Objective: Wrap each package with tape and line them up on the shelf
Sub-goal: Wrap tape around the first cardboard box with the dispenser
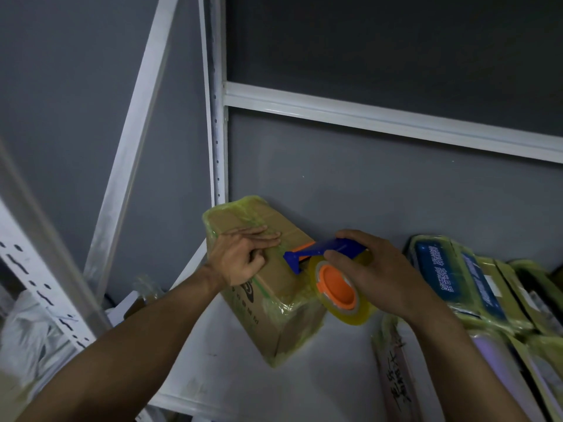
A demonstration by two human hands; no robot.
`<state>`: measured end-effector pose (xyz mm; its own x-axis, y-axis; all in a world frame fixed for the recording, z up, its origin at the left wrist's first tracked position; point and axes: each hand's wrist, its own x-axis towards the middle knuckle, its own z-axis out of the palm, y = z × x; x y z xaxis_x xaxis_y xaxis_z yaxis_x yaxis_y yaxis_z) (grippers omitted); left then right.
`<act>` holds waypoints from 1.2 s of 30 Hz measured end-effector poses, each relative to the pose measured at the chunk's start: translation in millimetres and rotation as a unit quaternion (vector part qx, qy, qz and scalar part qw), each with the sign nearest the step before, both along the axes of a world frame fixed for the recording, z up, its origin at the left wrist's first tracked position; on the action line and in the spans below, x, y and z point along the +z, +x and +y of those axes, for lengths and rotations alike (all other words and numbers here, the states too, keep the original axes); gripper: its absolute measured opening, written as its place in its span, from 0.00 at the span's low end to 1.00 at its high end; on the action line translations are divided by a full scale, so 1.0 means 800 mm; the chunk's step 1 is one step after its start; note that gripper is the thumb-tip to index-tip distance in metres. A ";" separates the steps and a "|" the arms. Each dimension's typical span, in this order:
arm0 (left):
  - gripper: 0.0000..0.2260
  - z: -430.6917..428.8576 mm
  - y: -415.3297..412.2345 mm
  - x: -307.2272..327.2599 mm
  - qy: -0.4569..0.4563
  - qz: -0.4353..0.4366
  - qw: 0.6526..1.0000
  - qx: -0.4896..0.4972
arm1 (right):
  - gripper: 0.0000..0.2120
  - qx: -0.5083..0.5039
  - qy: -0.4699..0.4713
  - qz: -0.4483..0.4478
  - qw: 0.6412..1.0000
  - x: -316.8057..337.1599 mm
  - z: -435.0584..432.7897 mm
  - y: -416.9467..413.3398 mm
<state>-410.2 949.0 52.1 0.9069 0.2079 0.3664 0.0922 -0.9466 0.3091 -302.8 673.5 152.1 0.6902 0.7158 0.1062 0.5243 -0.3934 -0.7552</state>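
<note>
A brown cardboard package [274, 306] wrapped in yellowish clear tape stands on the white shelf [320, 385], tilted with one corner toward me. My left hand [243, 257] presses on its top face, index and middle fingers straight, the other fingers curled under. My right hand [377, 275] grips a tape dispenser [332, 266] with a blue handle, an orange core and a yellowish tape roll. The dispenser's blue front end touches the package's top right edge.
Several taped packages [475, 284] lie in a row at the right of the shelf, and a flat one [396, 370] lies nearer me. A white upright post [217, 123], a diagonal brace [134, 141] and a grey wall stand behind. Plastic bags [24, 330] sit lower left.
</note>
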 end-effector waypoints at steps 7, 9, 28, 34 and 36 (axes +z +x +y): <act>0.27 0.004 0.004 -0.002 -0.001 -0.019 1.000 -0.001 | 0.13 -0.002 0.002 -0.023 1.000 -0.010 -0.010 -0.008; 0.27 0.005 0.005 0.001 -0.002 -0.005 1.000 -0.007 | 0.12 -0.005 -0.003 -0.017 1.000 -0.015 -0.012 -0.008; 0.27 -0.053 -0.004 0.006 -0.006 0.037 0.999 -0.010 | 0.21 -0.024 0.053 0.009 0.998 -0.030 -0.032 -0.018; 0.27 -0.055 -0.005 0.009 -0.010 0.036 0.999 -0.011 | 0.23 -0.020 0.052 0.013 0.998 -0.029 -0.047 -0.023; 0.27 -0.056 -0.006 0.010 -0.011 0.032 0.999 -0.010 | 0.23 -0.025 0.052 0.014 0.998 -0.030 -0.054 -0.024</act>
